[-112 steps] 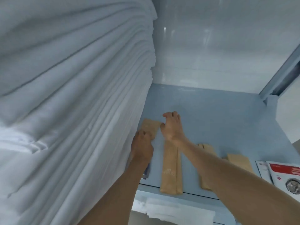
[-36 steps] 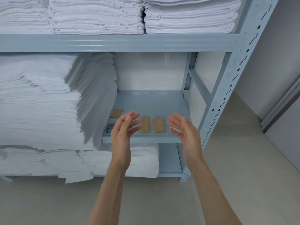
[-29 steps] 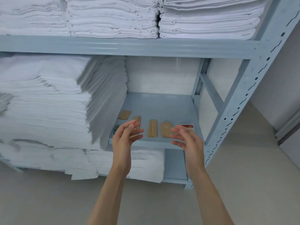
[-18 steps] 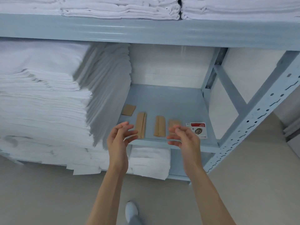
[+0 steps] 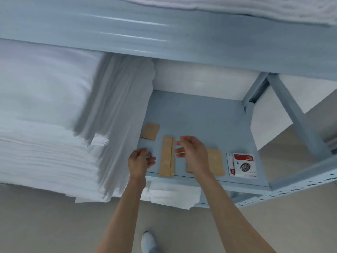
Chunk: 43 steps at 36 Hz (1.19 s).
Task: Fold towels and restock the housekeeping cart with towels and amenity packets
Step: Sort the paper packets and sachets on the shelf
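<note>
Both hands hover apart over the front edge of the blue-grey shelf [image 5: 200, 114], fingers loosely curled and holding nothing: the left hand [image 5: 139, 162] near the stack's foot, the right hand [image 5: 193, 154] above a partly hidden brown packet [image 5: 215, 164]. Between them a long brown packet pair [image 5: 166, 156] lies at the front edge, a small square packet [image 5: 150, 131] sits further back beside the tall stack of folded white towels [image 5: 54, 115], and a red-and-white sachet [image 5: 243, 165] lies toward the front right corner.
</note>
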Motion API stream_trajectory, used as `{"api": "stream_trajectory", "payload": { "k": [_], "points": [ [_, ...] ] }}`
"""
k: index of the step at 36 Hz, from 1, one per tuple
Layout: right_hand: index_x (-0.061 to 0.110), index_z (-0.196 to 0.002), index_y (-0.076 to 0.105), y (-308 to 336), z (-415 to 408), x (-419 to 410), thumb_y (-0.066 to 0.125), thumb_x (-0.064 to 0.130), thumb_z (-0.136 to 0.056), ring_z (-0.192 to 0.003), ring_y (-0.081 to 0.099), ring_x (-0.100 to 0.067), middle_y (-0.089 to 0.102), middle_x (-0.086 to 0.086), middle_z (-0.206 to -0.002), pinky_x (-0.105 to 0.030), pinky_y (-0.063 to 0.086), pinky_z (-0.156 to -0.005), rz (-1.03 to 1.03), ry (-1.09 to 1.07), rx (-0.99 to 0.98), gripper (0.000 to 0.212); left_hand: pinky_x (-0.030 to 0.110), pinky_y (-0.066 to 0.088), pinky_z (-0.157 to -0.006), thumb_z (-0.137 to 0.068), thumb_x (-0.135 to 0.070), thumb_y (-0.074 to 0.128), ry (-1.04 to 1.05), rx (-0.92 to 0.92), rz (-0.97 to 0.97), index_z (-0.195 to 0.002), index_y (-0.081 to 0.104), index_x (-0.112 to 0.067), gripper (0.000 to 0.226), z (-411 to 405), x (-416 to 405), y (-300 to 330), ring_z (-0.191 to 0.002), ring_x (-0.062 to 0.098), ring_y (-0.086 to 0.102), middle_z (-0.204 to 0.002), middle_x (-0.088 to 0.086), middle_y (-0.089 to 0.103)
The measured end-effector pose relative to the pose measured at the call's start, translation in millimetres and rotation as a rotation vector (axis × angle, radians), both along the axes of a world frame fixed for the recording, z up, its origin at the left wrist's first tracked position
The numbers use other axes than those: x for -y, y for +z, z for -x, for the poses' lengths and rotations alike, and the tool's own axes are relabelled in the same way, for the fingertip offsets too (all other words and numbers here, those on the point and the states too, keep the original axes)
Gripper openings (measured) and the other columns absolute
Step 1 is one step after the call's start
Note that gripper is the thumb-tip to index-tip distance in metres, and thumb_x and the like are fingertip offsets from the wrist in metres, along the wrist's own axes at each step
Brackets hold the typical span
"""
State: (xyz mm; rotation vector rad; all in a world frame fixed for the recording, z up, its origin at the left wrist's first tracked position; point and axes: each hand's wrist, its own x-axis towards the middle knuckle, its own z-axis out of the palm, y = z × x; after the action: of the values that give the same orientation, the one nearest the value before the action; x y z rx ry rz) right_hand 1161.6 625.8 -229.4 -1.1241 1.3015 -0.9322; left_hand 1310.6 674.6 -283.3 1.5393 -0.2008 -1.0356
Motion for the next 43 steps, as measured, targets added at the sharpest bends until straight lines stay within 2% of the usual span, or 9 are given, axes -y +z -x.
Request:
{"api": "stream_trajectory", "payload": {
  "k": [6,11,15,17,23,26,30,40,43],
  "points": [
    [0.011,-0.099,0.064,-18,-27,28,0.059,0.011,-0.092,-0.062,0.066,-0.013,0.071,-0.007,-0.087,-0.026,0.055,-0.06,-0.008,0.123,-0.104,0.009,0.041,0.05,-0.069,-0.097,-0.007,0.054,-0.037,0.075,-0.028,-0.088,0.063,-0.011,0.013,-8,22,-8,-0.069,0.027,0.065,-0.071,0.004,0.068],
    [0.009,-0.102,0.067,-75,-35,63,0.061,0.009,-0.09,-0.064,0.068,-0.011,0.071,-0.013,-0.1,-0.018,0.053,-0.054,-0.025,0.289,-0.259,0.013,0.039,0.058,-0.07,-0.095,-0.008,0.055,-0.204,0.361,-0.138,-0.089,0.066,-0.011,0.013,-13,39,-45,-0.07,0.027,0.067,-0.084,0.014,0.069],
    [0.013,-0.099,0.065,-132,-51,98,0.06,0.013,-0.091,-0.091,0.069,-0.027,0.071,-0.012,-0.101,-0.04,0.056,-0.085,0.097,0.46,-0.456,0.01,0.038,0.048,-0.099,-0.096,-0.005,0.053,-0.475,0.782,-0.262,-0.123,0.063,-0.007,0.029,-25,57,-95,-0.118,0.033,0.058,-0.128,0.016,0.061],
    [0.014,-0.1,0.065,-150,-61,114,0.058,0.019,-0.094,-0.1,0.067,-0.027,0.072,-0.01,-0.102,-0.039,0.052,-0.091,0.185,0.501,-0.55,0.01,0.033,0.04,-0.107,-0.097,-0.005,0.053,-0.624,0.944,-0.27,-0.138,0.055,-0.013,0.042,-33,63,-114,-0.131,0.028,0.048,-0.144,0.012,0.05],
    [-0.001,-0.119,0.06,-184,-101,153,0.054,0.014,-0.096,-0.115,0.057,-0.034,0.061,-0.019,-0.122,-0.041,0.046,-0.097,0.341,0.583,-0.723,0.028,0.04,0.022,-0.12,-0.097,-0.007,0.054,-1.035,1.186,-0.41,-0.155,0.028,-0.02,0.065,-53,78,-160,-0.148,0.027,0.023,-0.161,0.009,0.025],
    [0.002,-0.131,0.053,-192,-115,167,0.053,0.015,-0.097,-0.125,0.047,-0.034,0.051,-0.019,-0.133,-0.036,0.041,-0.103,0.405,0.617,-0.81,0.036,0.049,0.021,-0.118,-0.097,-0.012,0.053,-1.048,1.36,-0.499,-0.151,0.028,-0.022,0.06,-52,76,-168,-0.147,0.029,0.021,-0.158,0.006,0.026],
    [0.004,-0.137,0.046,-197,-127,188,0.051,0.01,-0.097,-0.128,0.041,-0.034,0.044,-0.018,-0.136,-0.038,0.038,-0.103,0.457,0.615,-0.882,0.041,0.043,0.035,-0.107,-0.097,-0.018,0.051,-0.944,1.413,-0.523,-0.139,0.039,-0.013,0.044,-50,73,-166,-0.134,0.031,0.035,-0.142,0.012,0.037],
    [0.015,-0.158,0.009,-211,-155,220,0.058,0.028,-0.095,-0.146,0.018,-0.033,0.022,-0.011,-0.16,-0.044,0.019,-0.117,0.28,0.721,-1.041,0.081,0.031,0.033,-0.105,-0.078,-0.037,0.08,-0.894,1.396,-0.486,-0.131,0.04,-0.008,0.073,-67,66,-169,-0.125,0.026,0.042,-0.133,0.01,0.044],
    [0.012,-0.154,0.02,-215,-160,219,0.063,0.024,-0.089,-0.14,0.024,-0.034,0.026,-0.014,-0.154,-0.042,0.025,-0.112,0.272,0.68,-1.113,0.079,0.04,0.03,-0.106,-0.081,-0.037,0.077,-0.907,1.391,-0.475,-0.133,0.04,-0.011,0.068,-58,63,-170,-0.128,0.027,0.037,-0.134,0.01,0.037]
  ]
}}
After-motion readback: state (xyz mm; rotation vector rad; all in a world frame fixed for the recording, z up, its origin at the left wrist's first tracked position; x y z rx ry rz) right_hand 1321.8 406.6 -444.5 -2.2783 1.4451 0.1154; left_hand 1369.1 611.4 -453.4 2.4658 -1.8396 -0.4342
